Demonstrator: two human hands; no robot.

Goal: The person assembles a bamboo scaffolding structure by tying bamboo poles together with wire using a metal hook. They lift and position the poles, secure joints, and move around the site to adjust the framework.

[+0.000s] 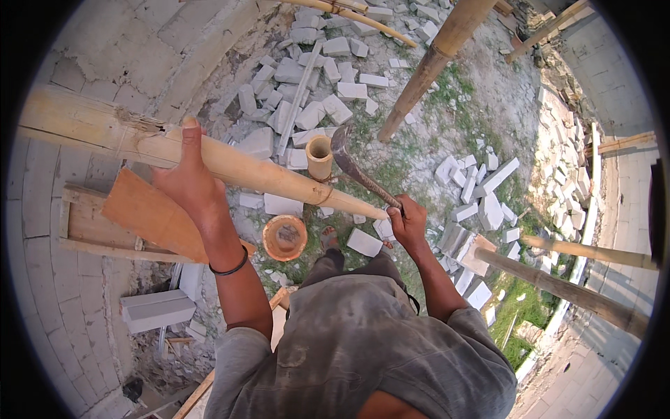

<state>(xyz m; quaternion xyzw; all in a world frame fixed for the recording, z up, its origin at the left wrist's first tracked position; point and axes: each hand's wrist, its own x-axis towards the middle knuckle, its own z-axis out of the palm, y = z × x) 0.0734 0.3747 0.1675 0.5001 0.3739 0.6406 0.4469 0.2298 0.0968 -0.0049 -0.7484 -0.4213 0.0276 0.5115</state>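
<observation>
A thick pale bamboo pole (279, 176) slants from the far left down toward the middle, its thinner end close to my right hand. My left hand (190, 171) is closed round it, thumb on top, beside a rough, split patch; most of the fingers are hidden. In my closed right hand (409, 222) is a dark metal tool (359, 170) with a narrow shaft and a broad, curved end that points up and left, above the pole. Whether my right hand also touches the pole end, I cannot tell.
Below the pole, an orange round bucket (285, 237) stands near my feet, and an upright bamboo stump (319, 157) rises just beyond. Broken white blocks (300, 91) cover the ground ahead and right. Bamboo props (433, 70) slant in. A brown board (153, 215) lies left, beside a block wall.
</observation>
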